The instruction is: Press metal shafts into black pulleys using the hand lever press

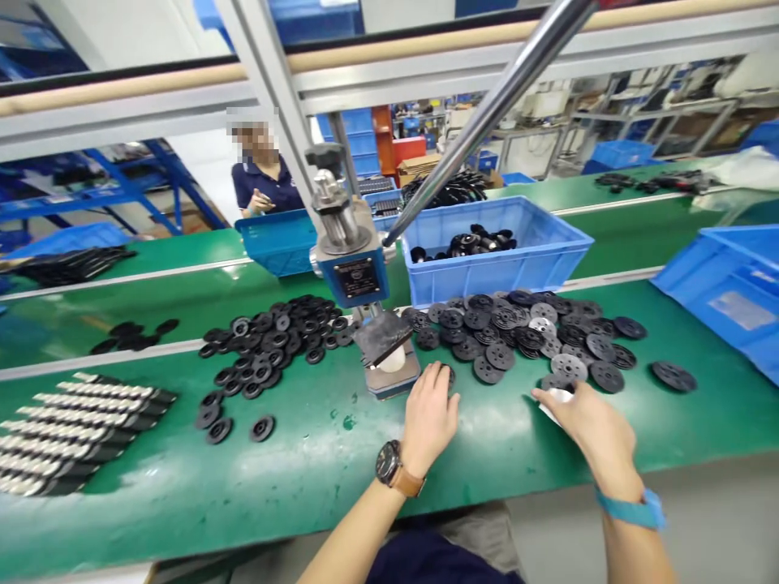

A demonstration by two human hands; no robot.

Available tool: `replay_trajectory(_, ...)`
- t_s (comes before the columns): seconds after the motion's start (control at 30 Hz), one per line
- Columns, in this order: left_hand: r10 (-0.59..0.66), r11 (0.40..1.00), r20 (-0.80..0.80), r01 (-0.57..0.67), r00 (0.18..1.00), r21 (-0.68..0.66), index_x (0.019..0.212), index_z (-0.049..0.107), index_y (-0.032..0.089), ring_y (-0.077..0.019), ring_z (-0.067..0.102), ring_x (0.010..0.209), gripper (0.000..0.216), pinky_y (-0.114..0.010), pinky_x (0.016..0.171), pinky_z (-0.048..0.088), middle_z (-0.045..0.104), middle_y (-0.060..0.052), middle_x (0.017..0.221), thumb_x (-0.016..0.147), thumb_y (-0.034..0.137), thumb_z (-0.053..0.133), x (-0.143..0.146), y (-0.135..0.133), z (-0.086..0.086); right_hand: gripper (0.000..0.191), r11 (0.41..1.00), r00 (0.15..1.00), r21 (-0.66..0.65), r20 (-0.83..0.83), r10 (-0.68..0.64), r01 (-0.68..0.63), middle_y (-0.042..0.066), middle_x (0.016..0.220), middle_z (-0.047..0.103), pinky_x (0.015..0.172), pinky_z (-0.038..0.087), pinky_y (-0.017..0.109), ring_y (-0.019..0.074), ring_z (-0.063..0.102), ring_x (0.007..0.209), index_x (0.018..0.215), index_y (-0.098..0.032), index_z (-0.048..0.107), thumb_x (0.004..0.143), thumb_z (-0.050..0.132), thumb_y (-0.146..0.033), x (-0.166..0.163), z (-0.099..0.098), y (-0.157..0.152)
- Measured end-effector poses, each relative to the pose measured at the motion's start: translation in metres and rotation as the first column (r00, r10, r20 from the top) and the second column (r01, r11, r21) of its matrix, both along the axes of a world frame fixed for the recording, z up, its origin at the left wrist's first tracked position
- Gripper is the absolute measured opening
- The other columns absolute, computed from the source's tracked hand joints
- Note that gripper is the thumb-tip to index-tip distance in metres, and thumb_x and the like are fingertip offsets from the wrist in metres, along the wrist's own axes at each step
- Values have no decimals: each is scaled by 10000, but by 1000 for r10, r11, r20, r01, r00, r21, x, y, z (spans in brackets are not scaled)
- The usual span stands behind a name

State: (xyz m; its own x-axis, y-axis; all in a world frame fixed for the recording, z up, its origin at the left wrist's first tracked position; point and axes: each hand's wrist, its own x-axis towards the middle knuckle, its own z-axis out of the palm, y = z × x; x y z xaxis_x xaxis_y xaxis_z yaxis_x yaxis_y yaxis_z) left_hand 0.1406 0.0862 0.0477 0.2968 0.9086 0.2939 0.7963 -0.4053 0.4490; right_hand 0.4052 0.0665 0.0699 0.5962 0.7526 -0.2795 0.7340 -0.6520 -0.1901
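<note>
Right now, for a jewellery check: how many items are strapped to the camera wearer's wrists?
2: a watch with a brown strap behind the left hand, and a teal band behind the right hand. The wrists' undersides are hidden.

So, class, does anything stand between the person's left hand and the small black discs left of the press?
Yes, partly: the press, with its base just left of the left hand, stands between that hand and the main pile of small discs. Nothing visible blocks the way to the loose disc set apart on the near side.
</note>
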Motion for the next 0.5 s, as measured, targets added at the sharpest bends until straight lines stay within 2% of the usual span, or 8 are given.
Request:
replay_trajectory(0.1,-19,1000,100,18,995,12,1406,586,154,-342,598,1356,454,-523,1133,519,621,-184,1469,953,171,591,-12,-7,-4,656,1000,999,-5,34,16,-16,253,1121,755,781,543,451,440,723,1064,1203,-117,662,905,534,-687,-6,-1,-1)
replay_trajectory(0.23,-44,999,177,41,983,19,1397,597,190,-330,620,1330,429,-533,1113,533,643,-159,1445,967,192,586,-21,-10,-11,613,1000,999,11,37,9,-9,251,1100,755,783,523,438,431,726,1061,1202,-114,652,917,535,-644,-16,-2,-3)
replay_trajectory(0.33,-52,999,199,50,979,17,1404,586,191,-325,620,1329,431,-522,1110,535,643,-157,1442,974,210,586,-17,-7,-13,595,997,998,55,-10,59,-58,202,1092,772,792,513,413,402,733,1056,1258,-162,635,896,581,-630,-30,-4,-5)
replay_trajectory(0.43,-46,998,217,38,975,41,1417,562,164,-325,609,1339,440,-511,1124,518,641,-177,1434,984,237,574,-4,11,-8,645,983,991,151,-64,117,-106,195,1077,778,795,502,407,398,736,1040,1354,-161,599,883,630,-600,-45,-12,-6)
replay_trajectory(0.5,-13,999,194,4,981,48,1430,538,134,-319,586,1365,457,-488,1153,490,623,-193,1449,989,251,566,8,33,-2,744,964,988,255,-110,104,-73,199,1092,774,792,497,414,404,733,1031,1452,-144,539,883,631,-612,-54,-21,-9)
